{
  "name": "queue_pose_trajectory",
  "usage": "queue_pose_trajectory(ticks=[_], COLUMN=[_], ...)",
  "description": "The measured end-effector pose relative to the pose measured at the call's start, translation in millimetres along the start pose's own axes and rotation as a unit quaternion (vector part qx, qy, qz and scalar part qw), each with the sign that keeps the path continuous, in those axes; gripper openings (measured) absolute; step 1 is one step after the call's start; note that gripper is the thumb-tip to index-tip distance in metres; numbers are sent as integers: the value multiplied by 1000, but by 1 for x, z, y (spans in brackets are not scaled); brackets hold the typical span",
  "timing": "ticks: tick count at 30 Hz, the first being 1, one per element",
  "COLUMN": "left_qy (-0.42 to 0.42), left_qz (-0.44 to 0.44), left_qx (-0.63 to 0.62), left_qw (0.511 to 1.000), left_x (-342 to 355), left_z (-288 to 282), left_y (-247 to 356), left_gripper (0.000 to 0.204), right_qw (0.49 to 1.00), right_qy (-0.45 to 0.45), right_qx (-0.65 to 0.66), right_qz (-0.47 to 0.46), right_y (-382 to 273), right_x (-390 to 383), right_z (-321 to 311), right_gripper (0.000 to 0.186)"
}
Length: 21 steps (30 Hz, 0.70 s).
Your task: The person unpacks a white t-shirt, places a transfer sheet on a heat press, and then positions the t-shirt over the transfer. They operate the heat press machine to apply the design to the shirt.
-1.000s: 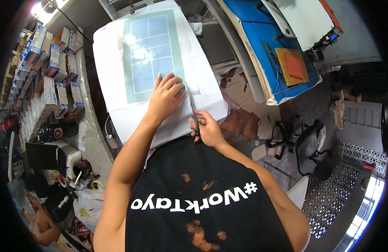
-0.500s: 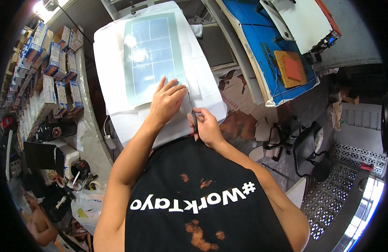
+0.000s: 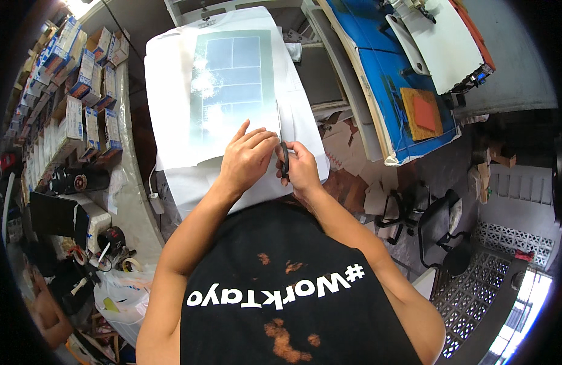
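Note:
A glossy sheet (image 3: 232, 76) with a pale green border and bluish rectangles outlined in white lies on white paper (image 3: 171, 109). My left hand (image 3: 250, 157) rests at the sheet's near right part, its fingers extended and bearing nothing I can see. In my right hand (image 3: 302, 169) is a pair of scissors (image 3: 285, 159), its black handles in the grip. The thin blades point away from me along the sheet's right edge. How far the blades are spread is hard to make out, and the left fingertips come close to them.
Blue and white boxes (image 3: 70, 125) stack up on the left bench. To the right, a blue-topped board (image 3: 378, 73) carries an orange pad (image 3: 423, 113). Scraps of cardboard (image 3: 378, 191) and a black chair (image 3: 436, 225) are on the floor at right.
My right hand and the scissors have moved a little farther away along the sheet's right edge. The sheet sits lower and farther right in view, and the whole view has shifted slightly.

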<state>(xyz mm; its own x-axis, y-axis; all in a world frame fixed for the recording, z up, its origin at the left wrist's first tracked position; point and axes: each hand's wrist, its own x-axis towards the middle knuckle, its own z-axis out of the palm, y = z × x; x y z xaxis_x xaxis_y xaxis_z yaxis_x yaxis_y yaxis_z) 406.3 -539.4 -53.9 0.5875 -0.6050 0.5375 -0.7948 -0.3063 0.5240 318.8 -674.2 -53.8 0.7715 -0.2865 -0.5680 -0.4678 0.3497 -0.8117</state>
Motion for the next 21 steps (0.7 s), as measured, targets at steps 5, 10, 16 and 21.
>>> queue_pose_trajectory(ticks=[5, 10, 16, 21], left_qy=[6, 8, 25, 21], left_qz=[-13, -18, -14, -8], left_qx=[-10, -3, -9, -10], left_qw=[1000, 1000, 1000, 1000], left_x=[0, -4, -3, -10], left_z=[-7, -13, -25, -28], left_y=[5, 15, 28, 30], left_gripper=[18, 16, 15, 15], right_qw=[1000, 1000, 999, 999], right_qy=[8, 14, 24, 24], right_qx=[19, 5, 8, -8], right_qz=[-2, -17, -36, -26], right_y=[1, -5, -8, -9], right_x=[5, 12, 31, 26], right_z=[3, 8, 6, 6], right_gripper=[28, 27, 29, 29])
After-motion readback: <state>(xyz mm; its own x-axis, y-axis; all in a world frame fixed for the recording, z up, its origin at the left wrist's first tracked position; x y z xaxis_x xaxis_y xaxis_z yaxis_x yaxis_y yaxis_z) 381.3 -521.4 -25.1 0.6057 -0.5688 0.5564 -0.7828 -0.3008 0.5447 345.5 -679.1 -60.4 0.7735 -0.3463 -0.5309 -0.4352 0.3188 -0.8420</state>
